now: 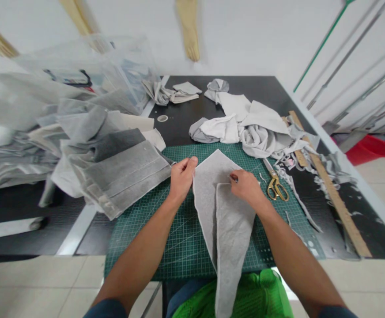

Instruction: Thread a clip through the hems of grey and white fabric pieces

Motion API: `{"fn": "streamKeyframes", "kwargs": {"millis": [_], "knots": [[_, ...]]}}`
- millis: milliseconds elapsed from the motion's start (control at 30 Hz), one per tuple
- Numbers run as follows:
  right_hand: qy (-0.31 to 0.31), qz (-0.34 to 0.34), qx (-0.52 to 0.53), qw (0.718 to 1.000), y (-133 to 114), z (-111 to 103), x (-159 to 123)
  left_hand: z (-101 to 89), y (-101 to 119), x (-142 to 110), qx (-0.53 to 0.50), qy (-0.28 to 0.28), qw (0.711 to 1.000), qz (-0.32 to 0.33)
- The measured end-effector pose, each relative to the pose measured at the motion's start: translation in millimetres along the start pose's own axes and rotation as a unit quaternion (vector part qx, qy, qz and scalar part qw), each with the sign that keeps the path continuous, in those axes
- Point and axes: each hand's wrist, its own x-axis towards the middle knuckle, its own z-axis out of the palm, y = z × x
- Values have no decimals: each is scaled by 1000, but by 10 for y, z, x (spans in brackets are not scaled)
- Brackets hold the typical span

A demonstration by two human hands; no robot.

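A light grey fabric piece lies on the green cutting mat, its lower part folded and hanging over the table's front edge towards my lap. My left hand is closed in a pinch at the fabric's upper left edge. On the fabric's right side, beside the corner of the folded layer, my right hand is closed around a small thin metal-looking tool; its kind is mostly hidden by the fingers. Gold-handled scissors rest on the mat just right of my right hand.
Grey cloth pieces are heaped at left, before a clear plastic bin. White and grey cloths lie behind the mat. A wooden ruler and fabric scraps are at right. A tape roll sits farther back.
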Motion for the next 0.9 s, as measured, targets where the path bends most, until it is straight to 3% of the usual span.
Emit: {"fn": "streamKeyframes", "kwargs": {"millis": [100,300,433,600,733,800,900], "knots": [[-27,15,-9,999,19,-68,-3,-59,-54,116,-20,26,999,-19],[-119,-63,42,990,-19,-183,-54,-171,-141,332,3,52,996,-67],[-118,-111,85,983,14,-308,-89,-282,-161,452,5,54,996,-69],[-118,-139,189,965,126,-571,-134,-437,-90,509,14,44,999,-26],[-47,-73,308,947,203,-577,-121,-571,58,441,-6,-13,999,-39],[16,-10,348,937,248,-502,-77,-645,124,381,-65,-84,990,-91],[118,45,335,934,335,-378,20,-758,165,290,-130,-197,950,-206]]}}
